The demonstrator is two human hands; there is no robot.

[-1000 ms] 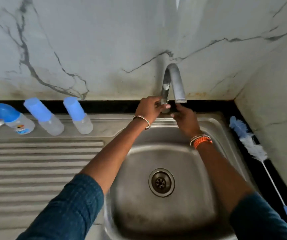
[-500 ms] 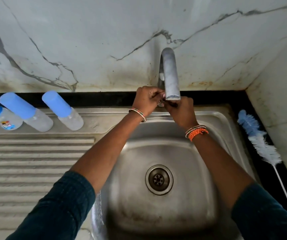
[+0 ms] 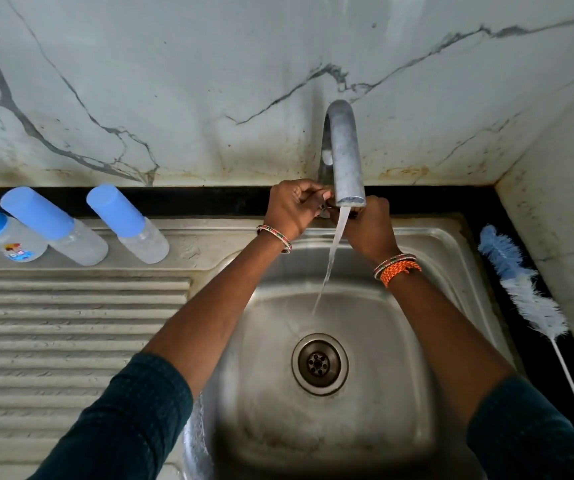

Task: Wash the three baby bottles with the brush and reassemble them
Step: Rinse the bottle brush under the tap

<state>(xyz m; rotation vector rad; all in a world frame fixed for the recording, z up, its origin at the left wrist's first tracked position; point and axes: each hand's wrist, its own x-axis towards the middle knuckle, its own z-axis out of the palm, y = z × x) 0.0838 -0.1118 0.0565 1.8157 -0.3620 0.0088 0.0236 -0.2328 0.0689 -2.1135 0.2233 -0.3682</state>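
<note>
Head view: the left hand and right hand both grip the tap handle behind the spout; water runs. Washing hasn't begun. Three capped bottles stand left of the sink, the brush right. Next: fetch a bottle.

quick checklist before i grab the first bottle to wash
1. Water running from tap: ok, a stream falls into the sink.
2. Three bottles within reach on the ledge: ok, all capped.
3. Brush at hand: ok, lying right of the sink.
4. Drain open: ok.
5. Left hand and right hand free: not ok, both at the tap's base.
6. Soap: cannot tell, none seen.
</note>
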